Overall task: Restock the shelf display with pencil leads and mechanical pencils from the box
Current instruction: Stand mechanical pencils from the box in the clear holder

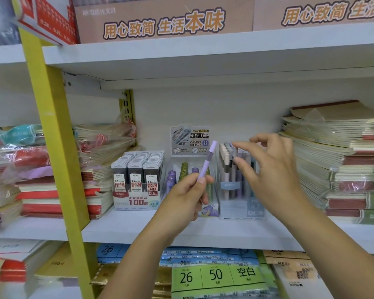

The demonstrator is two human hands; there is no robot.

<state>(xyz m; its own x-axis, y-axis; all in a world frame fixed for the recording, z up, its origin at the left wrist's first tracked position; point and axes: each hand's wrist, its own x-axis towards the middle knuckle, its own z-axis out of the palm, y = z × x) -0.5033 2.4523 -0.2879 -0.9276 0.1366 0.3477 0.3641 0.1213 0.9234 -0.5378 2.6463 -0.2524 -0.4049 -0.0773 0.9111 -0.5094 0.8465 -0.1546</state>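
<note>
My left hand (187,196) grips a lilac mechanical pencil (208,160) by its lower end, tilted up to the right in front of the shelf. My right hand (266,169) hovers with spread, loosely bent fingers over a clear display box of mechanical pencils (239,190), fingertips near the pencil tops, holding nothing. Left of it stands a clear display of lead tubes (181,175) with a printed header card. Further left is a display box of 0.5 HB pencil leads (138,180), filled with grey cases. The supply box is out of view.
The displays stand on a white shelf (138,229). Stacked notebooks (337,160) rise at the right and wrapped notebooks (99,169) at the left. A yellow upright (56,147) crosses the left side. Loose-leaf paper packs (216,277) lie below.
</note>
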